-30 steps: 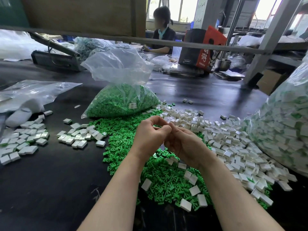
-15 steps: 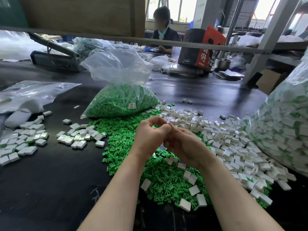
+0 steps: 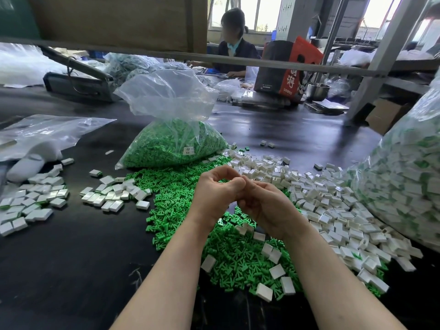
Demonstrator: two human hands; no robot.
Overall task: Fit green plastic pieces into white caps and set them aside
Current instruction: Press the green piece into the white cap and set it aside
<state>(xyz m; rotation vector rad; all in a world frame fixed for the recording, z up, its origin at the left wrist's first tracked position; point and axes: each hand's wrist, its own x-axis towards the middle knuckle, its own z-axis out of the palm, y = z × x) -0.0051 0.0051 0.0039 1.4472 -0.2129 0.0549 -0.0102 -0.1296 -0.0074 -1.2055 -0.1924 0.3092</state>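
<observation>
**Hands together over the green pile**

On my dark worktop [image 3: 71,270], a big bag of finished caps [image 3: 404,186] sits at the right edge. The bag of green pieces [image 3: 171,148] stands mid-worktop behind the loose green pieces [image 3: 181,206]. White caps [image 3: 321,198] spread rightward; fitted caps [image 3: 107,196] lie left. My left hand [image 3: 215,196] and right hand [image 3: 269,208] meet, fingers curled; what they pinch, I cannot tell.

Both forearms were bare up to the bottom frame edge, with no sleeve or glove in view. The left hand [image 3: 215,195] and right hand [image 3: 269,208] wore no ring or watch, as far as the curled fingers allowed seeing.
</observation>
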